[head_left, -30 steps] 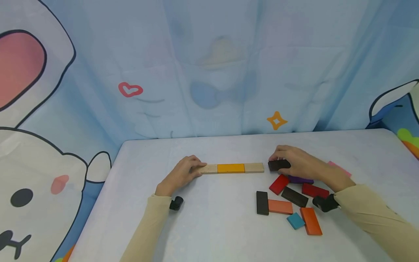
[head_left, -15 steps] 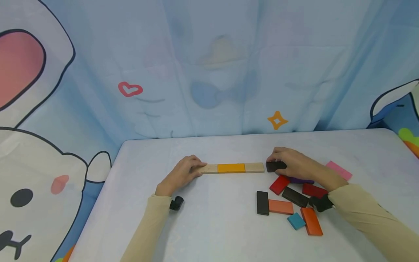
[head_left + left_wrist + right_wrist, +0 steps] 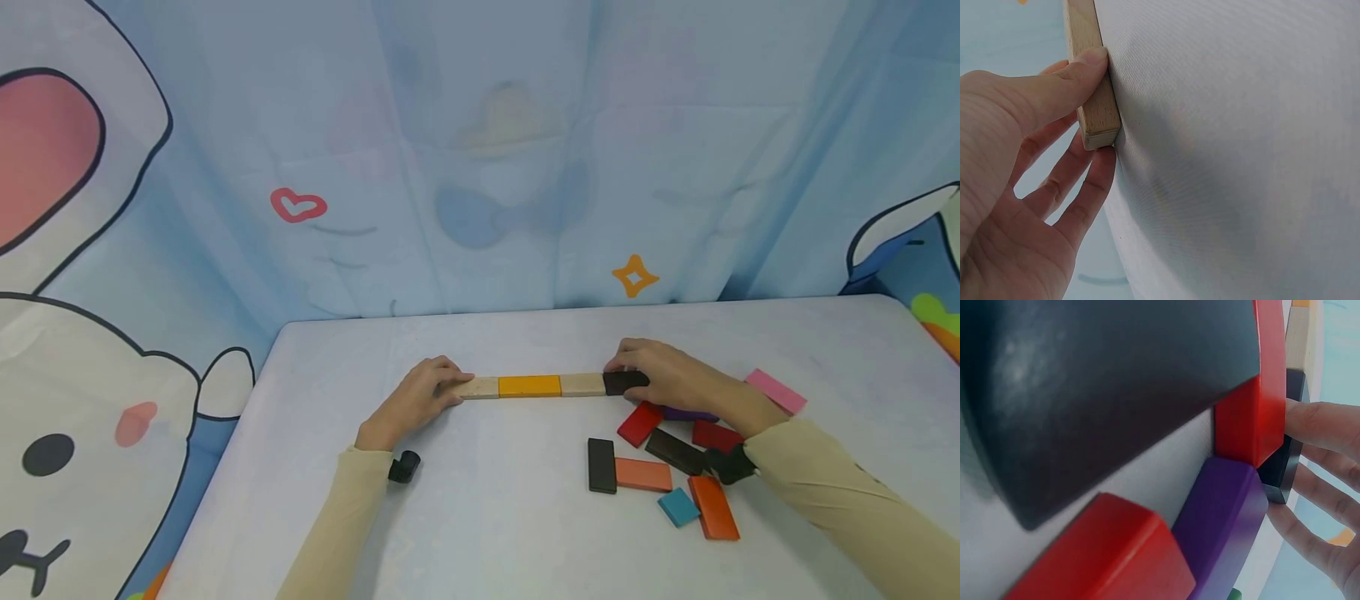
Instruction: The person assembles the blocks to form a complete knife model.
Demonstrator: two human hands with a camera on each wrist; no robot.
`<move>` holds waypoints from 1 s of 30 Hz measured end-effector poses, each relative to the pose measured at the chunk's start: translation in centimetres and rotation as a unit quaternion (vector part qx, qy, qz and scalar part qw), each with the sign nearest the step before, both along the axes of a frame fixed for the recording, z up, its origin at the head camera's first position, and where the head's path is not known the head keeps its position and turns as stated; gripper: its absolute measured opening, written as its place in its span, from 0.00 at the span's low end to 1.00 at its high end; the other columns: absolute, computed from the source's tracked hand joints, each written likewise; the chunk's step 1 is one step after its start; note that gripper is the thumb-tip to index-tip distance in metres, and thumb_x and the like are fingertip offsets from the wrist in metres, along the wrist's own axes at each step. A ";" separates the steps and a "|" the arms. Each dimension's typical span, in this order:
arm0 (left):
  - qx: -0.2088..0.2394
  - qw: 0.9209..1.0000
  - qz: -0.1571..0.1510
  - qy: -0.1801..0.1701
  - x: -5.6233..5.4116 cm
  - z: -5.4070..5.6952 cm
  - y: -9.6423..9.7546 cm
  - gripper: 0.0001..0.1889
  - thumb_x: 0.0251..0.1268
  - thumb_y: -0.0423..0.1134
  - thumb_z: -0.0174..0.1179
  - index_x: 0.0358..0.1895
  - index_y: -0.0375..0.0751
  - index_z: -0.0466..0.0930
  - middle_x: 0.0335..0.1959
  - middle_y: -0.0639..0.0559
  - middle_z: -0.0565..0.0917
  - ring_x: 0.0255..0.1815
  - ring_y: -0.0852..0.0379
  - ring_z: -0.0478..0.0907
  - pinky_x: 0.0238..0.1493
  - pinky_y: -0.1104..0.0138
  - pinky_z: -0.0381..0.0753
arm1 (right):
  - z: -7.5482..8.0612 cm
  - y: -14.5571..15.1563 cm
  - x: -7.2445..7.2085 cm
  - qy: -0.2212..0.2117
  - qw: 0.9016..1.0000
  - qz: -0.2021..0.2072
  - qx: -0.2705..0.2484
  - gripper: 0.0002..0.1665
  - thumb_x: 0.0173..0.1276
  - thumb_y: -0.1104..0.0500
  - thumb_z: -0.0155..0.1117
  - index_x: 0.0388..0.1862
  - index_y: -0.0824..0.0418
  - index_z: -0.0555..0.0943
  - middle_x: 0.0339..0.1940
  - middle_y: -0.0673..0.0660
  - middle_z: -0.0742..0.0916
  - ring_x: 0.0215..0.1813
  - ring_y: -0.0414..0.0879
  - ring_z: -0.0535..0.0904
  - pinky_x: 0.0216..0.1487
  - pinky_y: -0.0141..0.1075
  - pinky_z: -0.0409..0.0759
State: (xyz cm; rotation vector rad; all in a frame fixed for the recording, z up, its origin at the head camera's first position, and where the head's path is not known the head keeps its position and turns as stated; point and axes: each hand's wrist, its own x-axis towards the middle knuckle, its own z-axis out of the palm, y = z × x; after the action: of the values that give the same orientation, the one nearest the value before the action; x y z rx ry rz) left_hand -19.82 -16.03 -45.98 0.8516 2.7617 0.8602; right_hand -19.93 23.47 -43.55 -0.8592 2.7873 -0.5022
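Note:
A row of flat blocks lies across the table, a yellow block (image 3: 529, 386) between two plain wooden ones. My left hand (image 3: 415, 402) pinches the left wooden block (image 3: 482, 387) near its outer end. In the left wrist view, the thumb lies along one long side of that wooden block (image 3: 1099, 106) and fingers reach round the other. At the row's right end, my right hand (image 3: 675, 373) holds a black block (image 3: 622, 383) between thumb and fingers. This black block meets the end of the right wooden block (image 3: 582, 384), in line with it.
Near my right forearm lie loose blocks: red (image 3: 641, 423), purple (image 3: 690, 415), dark (image 3: 675, 452), orange (image 3: 717, 508), blue (image 3: 678, 507) and pink (image 3: 777, 390). Another black block (image 3: 602, 465) touches a light orange one (image 3: 643, 473). A printed curtain (image 3: 487, 208) hangs behind the table.
My right hand has slid the black block left, closing the gap to the row's right end. More of the pink block shows behind my right wrist. The left hand has stayed still.

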 end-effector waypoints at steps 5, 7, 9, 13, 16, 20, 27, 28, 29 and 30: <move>0.002 1.000 -0.004 0.003 0.0 0.0 0.0 0.19 0.70 0.33 0.69 0.63 0.38 0.85 0.54 0.46 0.83 0.55 0.48 0.78 0.61 0.55 0.79 | 0.0 -0.3 0.1 -0.002 1.000 -0.004 0.005 0.21 0.61 0.64 0.81 0.54 0.64 0.89 0.45 0.56 0.84 0.47 0.52 0.80 0.54 0.52 0.87; 0.003 1.000 -0.006 0.006 0.0 0.0 0.0 0.19 0.70 0.33 0.69 0.63 0.38 0.85 0.54 0.46 0.83 0.55 0.48 0.78 0.60 0.55 0.79 | 0.0 -0.3 0.1 -0.003 1.000 -0.006 0.009 0.22 0.61 0.64 0.81 0.54 0.64 0.88 0.45 0.56 0.84 0.47 0.52 0.80 0.54 0.52 0.86; 0.004 1.000 -0.007 0.007 0.1 0.1 0.0 0.19 0.70 0.33 0.69 0.63 0.38 0.85 0.54 0.46 0.83 0.55 0.48 0.78 0.61 0.55 0.79 | 0.0 -0.4 0.1 -0.004 1.000 -0.009 0.011 0.22 0.62 0.64 0.81 0.55 0.64 0.88 0.46 0.57 0.84 0.48 0.53 0.81 0.55 0.53 0.86; 0.004 1.000 -0.011 0.015 0.0 0.1 0.0 0.19 0.70 0.32 0.69 0.63 0.37 0.85 0.53 0.46 0.83 0.54 0.48 0.78 0.60 0.55 0.80 | 0.0 -0.3 0.1 -0.008 1.000 -0.012 0.006 0.22 0.62 0.64 0.81 0.55 0.64 0.88 0.47 0.57 0.84 0.49 0.54 0.81 0.56 0.54 0.86; 0.005 1.000 -0.012 0.013 0.0 0.1 0.1 0.19 0.70 0.32 0.69 0.63 0.37 0.85 0.53 0.46 0.83 0.54 0.48 0.78 0.60 0.55 0.80 | 0.0 0.0 0.2 -0.004 1.000 -0.016 -0.011 0.22 0.63 0.63 0.81 0.55 0.64 0.88 0.47 0.57 0.84 0.47 0.51 0.81 0.53 0.50 0.87; 0.004 1.000 -0.013 0.007 0.0 0.2 0.2 0.19 0.70 0.33 0.69 0.63 0.38 0.85 0.54 0.46 0.83 0.54 0.48 0.78 0.60 0.55 0.79 | 0.6 0.7 0.3 0.014 0.999 -0.019 -0.039 0.20 0.64 0.62 0.79 0.55 0.65 0.88 0.47 0.56 0.85 0.46 0.50 0.81 0.50 0.48 0.88; 0.002 1.000 -0.011 0.008 0.1 0.2 0.1 0.19 0.70 0.33 0.69 0.63 0.38 0.85 0.54 0.46 0.83 0.54 0.49 0.78 0.60 0.55 0.79 | 2.5 2.7 0.7 0.028 0.997 -0.030 -0.069 0.20 0.65 0.64 0.78 0.55 0.66 0.88 0.48 0.57 0.85 0.49 0.54 0.83 0.51 0.53 0.87; 0.002 1.000 -0.011 0.007 0.1 0.2 0.1 0.19 0.70 0.33 0.69 0.63 0.38 0.85 0.54 0.46 0.83 0.54 0.48 0.78 0.60 0.55 0.79 | 2.6 3.0 0.7 0.027 0.997 -0.032 -0.072 0.20 0.65 0.64 0.78 0.55 0.66 0.88 0.48 0.57 0.85 0.49 0.54 0.83 0.51 0.53 0.87; 0.001 1.000 -0.010 0.007 0.1 0.2 0.1 0.19 0.71 0.33 0.69 0.63 0.38 0.85 0.54 0.46 0.83 0.55 0.48 0.78 0.60 0.55 0.79 | 2.7 3.3 0.8 0.026 0.997 -0.035 -0.071 0.20 0.65 0.65 0.78 0.55 0.65 0.88 0.47 0.57 0.85 0.49 0.53 0.83 0.50 0.53 0.87; 0.000 1.000 -0.010 0.006 0.2 0.2 0.1 0.19 0.71 0.33 0.68 0.63 0.38 0.85 0.55 0.46 0.83 0.55 0.48 0.78 0.61 0.55 0.79 | 2.7 3.5 0.9 0.022 0.997 -0.036 -0.072 0.20 0.65 0.65 0.78 0.55 0.65 0.88 0.47 0.57 0.85 0.49 0.53 0.83 0.50 0.52 0.88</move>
State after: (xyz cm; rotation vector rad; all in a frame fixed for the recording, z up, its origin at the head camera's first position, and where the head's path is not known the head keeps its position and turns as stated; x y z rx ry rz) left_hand -19.65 -15.93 -45.77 0.8852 2.7595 0.8533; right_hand -19.07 26.99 -40.80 -0.8080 2.8596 -0.7113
